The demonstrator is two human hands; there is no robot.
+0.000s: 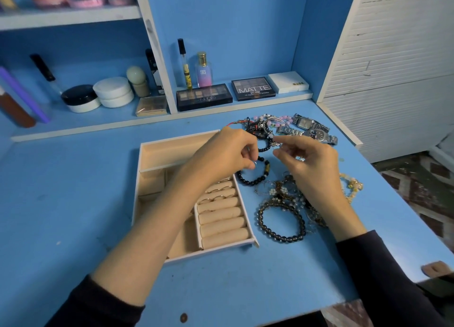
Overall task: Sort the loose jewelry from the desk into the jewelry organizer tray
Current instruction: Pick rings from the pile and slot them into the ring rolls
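A beige jewelry organizer tray [145, 179] lies on the blue desk, with several gold rings [216, 194] tucked into its padded rolls. My left hand [226, 152] hovers over the tray's right edge, fingers curled, pinching something small and shiny. My right hand [307, 162] is just to the right, fingers curled and pinching a thin silvery piece near a tangle of loose bracelets [260, 130]. A black bead bracelet [255, 176] lies between my hands. A dark bead bracelet [282, 222] and pearl pieces [277, 191] lie below my right hand. Two watches [312, 127] lie at the far right.
Eyeshadow palettes [204, 96], perfume bottles [204, 71] and cream jars [113, 92] stand on the low shelf behind the desk. A white slatted panel [393, 68] bounds the right side. The desk's right edge [405, 203] drops to a patterned floor.
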